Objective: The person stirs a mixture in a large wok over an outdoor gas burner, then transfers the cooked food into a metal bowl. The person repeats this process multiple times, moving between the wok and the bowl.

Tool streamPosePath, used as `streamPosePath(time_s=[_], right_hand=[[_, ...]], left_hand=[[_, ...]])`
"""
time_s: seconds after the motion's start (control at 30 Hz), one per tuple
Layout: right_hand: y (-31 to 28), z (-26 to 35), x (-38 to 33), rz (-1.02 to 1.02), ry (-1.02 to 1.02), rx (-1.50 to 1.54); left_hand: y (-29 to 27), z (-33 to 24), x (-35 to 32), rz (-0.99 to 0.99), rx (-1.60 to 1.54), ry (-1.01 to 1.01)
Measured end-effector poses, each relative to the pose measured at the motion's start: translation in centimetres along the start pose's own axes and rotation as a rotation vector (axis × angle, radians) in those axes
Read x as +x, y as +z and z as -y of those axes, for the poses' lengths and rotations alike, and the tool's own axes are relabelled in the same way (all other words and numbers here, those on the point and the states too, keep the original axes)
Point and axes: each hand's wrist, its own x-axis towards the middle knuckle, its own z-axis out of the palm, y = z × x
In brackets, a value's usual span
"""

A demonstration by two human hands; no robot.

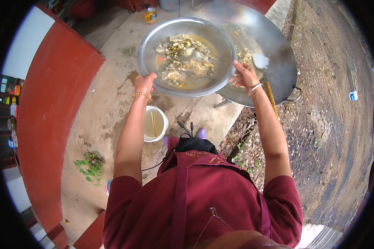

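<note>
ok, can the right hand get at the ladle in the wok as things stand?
Probably not right now: the right hand grips the bowl rim with the left hand, and the bowl partly overhangs the wok and ladle.

Both arms reach forward, left hand [145, 84] and right hand [245, 74] each closed in a grip.

Stained concrete floor [108, 103], white bucket [155, 123] standing on it, bottle [150, 13] at far edge, green weeds [89, 166] sprouting

My hands hold the soup basin [186, 58] before me — wok [270, 45] behind at right, bucket [155, 123] below, bottle [150, 13] beyond.
</note>
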Motion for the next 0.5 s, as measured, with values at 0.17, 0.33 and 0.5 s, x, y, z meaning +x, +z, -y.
streamPosePath(time_s=[0.17,0.33,0.5], right_hand=[[2.1,-1.1,1.8,0.064,0.002,0.178],[3.2,-0.8,1.0,-0.014,-0.193,0.11],[2.5,0.3,-0.6,0.023,-0.183,0.043]], left_hand=[[-0.4,0.7,0.4,0.03,0.02,0.002],[-1.2,2.2,0.1,0.005,0.033,-0.028],[-0.8,0.9,-1.7,-0.039,0.04,0.001]])
